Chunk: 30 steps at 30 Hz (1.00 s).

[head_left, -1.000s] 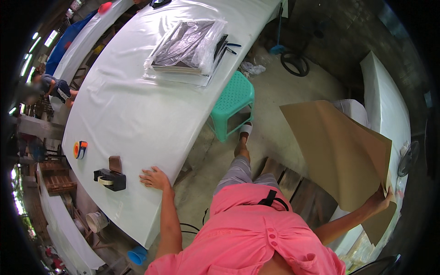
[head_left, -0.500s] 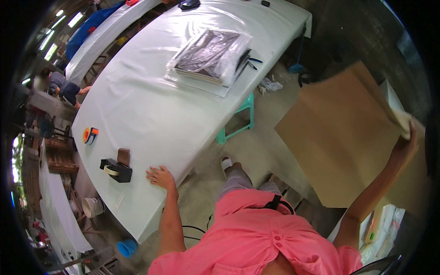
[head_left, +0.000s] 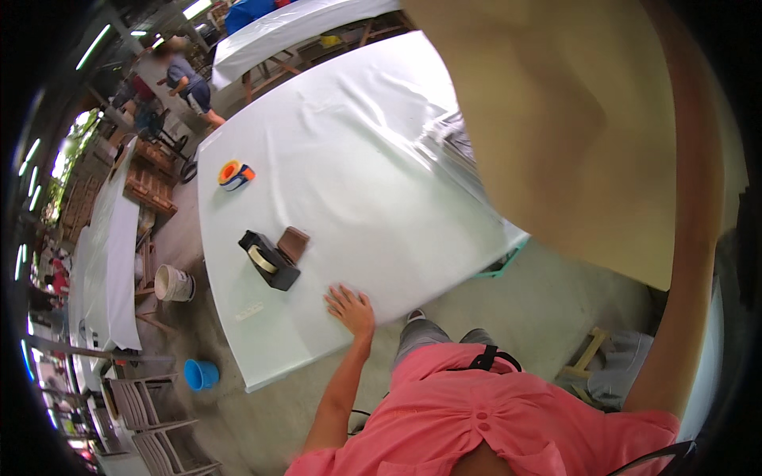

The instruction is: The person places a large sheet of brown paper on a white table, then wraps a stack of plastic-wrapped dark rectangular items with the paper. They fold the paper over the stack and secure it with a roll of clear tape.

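Note:
My left hand [head_left: 350, 310] lies flat on the white-covered table [head_left: 357, 198], its fingers spread and holding nothing. Beside it stand a black tape dispenser [head_left: 278, 270] with a pale roll and a small brown block [head_left: 294, 244]. A large brown sheet [head_left: 571, 135], stiff paper or thin cardboard, is raised on the right and overhangs the table's right side. My right forearm [head_left: 689, 238] reaches up along this sheet. The right hand itself lies beyond the upper edge of the picture. Behind the sheet, plastic-wrapped flat items [head_left: 454, 135] show only in part.
An orange-and-blue tape roll [head_left: 236, 175] lies at the table's far left. On the floor stand a white bucket [head_left: 174, 283], a blue bucket [head_left: 201, 374] and a green stool [head_left: 504, 262], partly hidden. Another person [head_left: 187, 82] stands beyond the table. Chairs [head_left: 155, 401] are at lower left.
The brown sheet has come up and leftward over the table's edge, with my right arm raised. My view has turned, shifting the table. My left hand still rests flat on it.

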Available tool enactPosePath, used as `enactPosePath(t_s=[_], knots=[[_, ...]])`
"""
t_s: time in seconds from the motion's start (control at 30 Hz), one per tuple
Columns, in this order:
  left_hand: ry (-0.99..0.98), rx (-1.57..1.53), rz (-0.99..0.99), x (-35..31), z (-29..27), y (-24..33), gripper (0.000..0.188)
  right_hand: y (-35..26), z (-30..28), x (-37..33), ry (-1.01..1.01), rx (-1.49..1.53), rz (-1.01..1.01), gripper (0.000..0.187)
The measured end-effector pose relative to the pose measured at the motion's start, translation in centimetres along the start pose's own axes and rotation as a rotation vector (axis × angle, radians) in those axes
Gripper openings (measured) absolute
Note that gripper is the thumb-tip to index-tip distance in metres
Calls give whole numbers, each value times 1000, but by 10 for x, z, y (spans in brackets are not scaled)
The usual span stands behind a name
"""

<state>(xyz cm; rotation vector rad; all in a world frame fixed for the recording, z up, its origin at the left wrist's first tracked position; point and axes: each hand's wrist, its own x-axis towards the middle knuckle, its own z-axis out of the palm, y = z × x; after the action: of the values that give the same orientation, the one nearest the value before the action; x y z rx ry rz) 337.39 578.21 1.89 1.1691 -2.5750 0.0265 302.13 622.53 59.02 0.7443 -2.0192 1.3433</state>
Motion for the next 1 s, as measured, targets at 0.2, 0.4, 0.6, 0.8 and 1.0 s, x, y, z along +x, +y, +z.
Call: enactPosePath(t_s=[0.2, 0.4, 0.6, 0.8, 1.0], knots=[[-77, -160, 44, 4, 5, 2, 63, -50, 184, 70, -144, 231, -74, 33], [-275, -283, 73, 12, -13, -8, 69, -94, 353, 97, -221, 616, -56, 34], [-426, -998, 87, 60, -46, -1, 75, -139, 472, 94, -237, 1010, -6, 36], [-421, -1718, -250, 236, -132, 22, 67, -123, 500, 93, -193, 1169, 47, 37], [-326, -2295, -215, 313, -110, -16, 65, 23, 495, 23, -280, 1214, 362, 39]])
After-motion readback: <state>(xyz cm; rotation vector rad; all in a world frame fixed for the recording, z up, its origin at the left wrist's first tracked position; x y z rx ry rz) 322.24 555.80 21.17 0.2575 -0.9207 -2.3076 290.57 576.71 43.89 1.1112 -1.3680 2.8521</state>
